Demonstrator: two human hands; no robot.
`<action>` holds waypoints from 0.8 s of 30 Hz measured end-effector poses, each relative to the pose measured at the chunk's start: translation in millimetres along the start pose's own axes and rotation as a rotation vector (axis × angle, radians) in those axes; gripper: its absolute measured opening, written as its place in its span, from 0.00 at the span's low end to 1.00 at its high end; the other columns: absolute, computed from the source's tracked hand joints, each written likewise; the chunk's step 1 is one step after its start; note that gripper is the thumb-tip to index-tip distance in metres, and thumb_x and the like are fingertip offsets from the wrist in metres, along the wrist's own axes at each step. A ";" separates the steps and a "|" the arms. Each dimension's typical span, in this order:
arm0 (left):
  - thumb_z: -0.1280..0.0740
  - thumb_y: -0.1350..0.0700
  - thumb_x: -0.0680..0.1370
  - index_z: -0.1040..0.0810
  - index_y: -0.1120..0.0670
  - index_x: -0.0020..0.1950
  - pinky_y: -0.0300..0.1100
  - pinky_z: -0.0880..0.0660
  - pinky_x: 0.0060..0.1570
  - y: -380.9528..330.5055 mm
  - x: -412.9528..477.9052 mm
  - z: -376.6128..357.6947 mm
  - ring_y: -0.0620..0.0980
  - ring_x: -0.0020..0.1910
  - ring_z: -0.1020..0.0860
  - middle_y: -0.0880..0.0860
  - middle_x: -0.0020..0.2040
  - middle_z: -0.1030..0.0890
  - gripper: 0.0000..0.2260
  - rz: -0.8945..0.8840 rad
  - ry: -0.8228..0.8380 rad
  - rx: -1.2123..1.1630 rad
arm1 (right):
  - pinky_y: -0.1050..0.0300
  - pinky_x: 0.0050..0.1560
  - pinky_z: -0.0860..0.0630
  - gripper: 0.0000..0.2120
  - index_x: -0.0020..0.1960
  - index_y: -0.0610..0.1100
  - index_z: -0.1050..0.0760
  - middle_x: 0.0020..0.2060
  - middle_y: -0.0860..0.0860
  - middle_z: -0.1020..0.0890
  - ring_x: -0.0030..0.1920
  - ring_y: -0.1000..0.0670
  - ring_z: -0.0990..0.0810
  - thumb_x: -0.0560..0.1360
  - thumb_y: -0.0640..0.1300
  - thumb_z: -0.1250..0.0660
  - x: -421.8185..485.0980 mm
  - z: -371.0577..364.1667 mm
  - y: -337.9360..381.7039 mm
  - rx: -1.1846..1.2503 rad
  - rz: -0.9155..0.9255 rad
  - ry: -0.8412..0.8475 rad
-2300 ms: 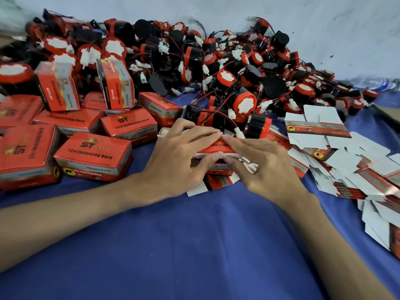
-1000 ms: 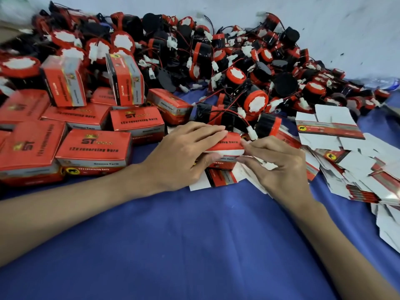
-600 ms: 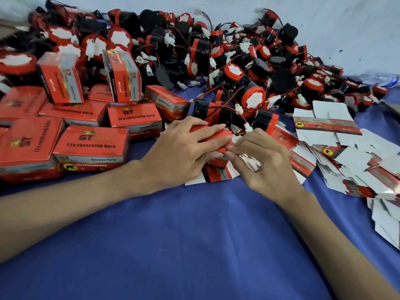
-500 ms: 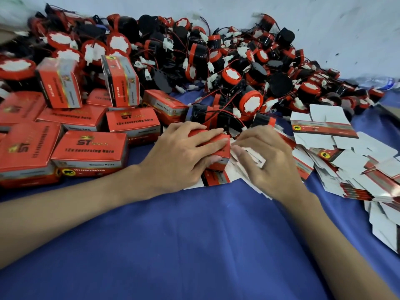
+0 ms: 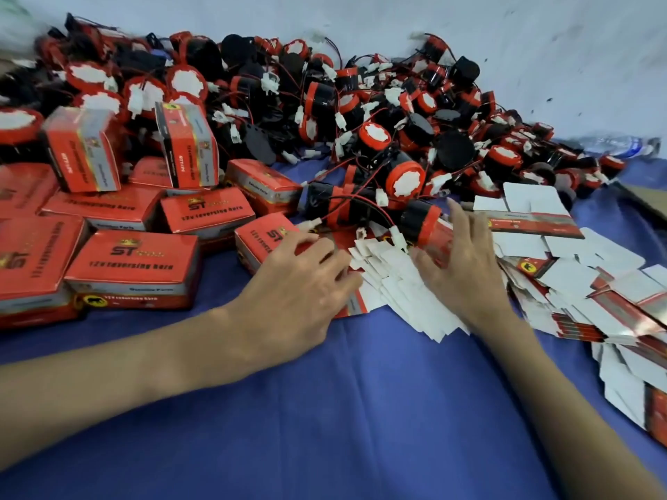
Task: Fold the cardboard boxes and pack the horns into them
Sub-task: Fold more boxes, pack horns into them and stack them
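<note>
A closed red cardboard box (image 5: 261,238) lies on the blue cloth beside the other packed boxes (image 5: 133,265). My left hand (image 5: 299,283) grips its right end, fingers curled over the top. My right hand (image 5: 458,261) hovers with spread, straight fingers over a fan of flat box blanks (image 5: 397,283) and holds nothing. Its fingertips are close to a red-and-black horn (image 5: 420,220) with a wire and white plug. Behind lies a large pile of horns (image 5: 361,120).
More flat blanks (image 5: 577,283) are stacked at the right, down to the cloth's edge. Two packed boxes (image 5: 187,146) stand on end at the back left. A plastic bottle (image 5: 613,142) lies by the white wall. Bare blue cloth (image 5: 361,409) spreads in front.
Both hands were closing the box's end flap. Now my left hand has slid the closed box left toward the packed ones, and my right hand has let go and opened over the blanks.
</note>
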State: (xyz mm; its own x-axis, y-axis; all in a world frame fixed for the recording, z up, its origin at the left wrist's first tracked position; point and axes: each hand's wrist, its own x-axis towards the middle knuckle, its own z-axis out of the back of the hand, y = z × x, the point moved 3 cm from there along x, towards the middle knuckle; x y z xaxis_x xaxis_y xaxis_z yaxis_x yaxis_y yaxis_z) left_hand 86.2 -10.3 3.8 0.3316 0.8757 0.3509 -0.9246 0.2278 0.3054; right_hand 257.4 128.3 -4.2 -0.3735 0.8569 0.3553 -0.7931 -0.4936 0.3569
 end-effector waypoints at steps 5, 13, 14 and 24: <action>0.42 0.48 0.71 0.20 0.54 0.43 0.46 0.27 0.43 -0.6 -1.4 5.3 0.52 0.38 0.22 0.52 0.39 0.20 0.14 0.002 0.093 0.016 | 0.41 0.71 0.39 0.52 0.78 0.47 0.57 0.75 0.45 0.40 0.74 0.43 0.39 0.64 0.79 0.54 -14.6 4.5 0.3 -0.259 -0.035 0.369; 0.52 0.40 0.81 0.33 0.50 0.66 0.43 0.37 0.41 15.1 1.3 -2.8 0.52 0.58 0.27 0.52 0.61 0.27 0.21 0.032 0.194 0.078 | 0.49 0.63 0.34 0.37 0.71 0.42 0.37 0.69 0.41 0.31 0.68 0.41 0.31 0.76 0.68 0.56 -15.9 14.5 14.5 -0.508 0.096 0.509; 0.53 0.42 0.81 0.33 0.50 0.65 0.43 0.36 0.40 16.4 1.7 -4.6 0.51 0.57 0.26 0.51 0.60 0.26 0.19 0.011 0.186 0.073 | 0.50 0.59 0.33 0.34 0.69 0.42 0.35 0.67 0.42 0.29 0.65 0.41 0.29 0.78 0.67 0.55 -15.5 16.3 14.8 -0.522 0.115 0.501; 0.52 0.37 0.77 0.28 0.46 0.63 0.44 0.25 0.43 39.0 13.3 -9.9 0.50 0.51 0.23 0.47 0.52 0.24 0.23 0.049 0.089 -0.143 | 0.50 0.61 0.34 0.28 0.73 0.49 0.35 0.67 0.48 0.26 0.64 0.44 0.27 0.80 0.63 0.51 -17.1 26.3 13.7 -0.472 0.198 0.446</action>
State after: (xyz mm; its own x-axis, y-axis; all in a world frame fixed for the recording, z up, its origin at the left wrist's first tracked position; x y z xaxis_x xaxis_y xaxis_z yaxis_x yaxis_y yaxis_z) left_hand 52.7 14.4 11.6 0.2738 0.9200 0.2805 -0.9585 0.2368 0.1587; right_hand 265.6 103.0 17.4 -0.6158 0.7863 -0.0515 -0.7766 -0.6166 -0.1292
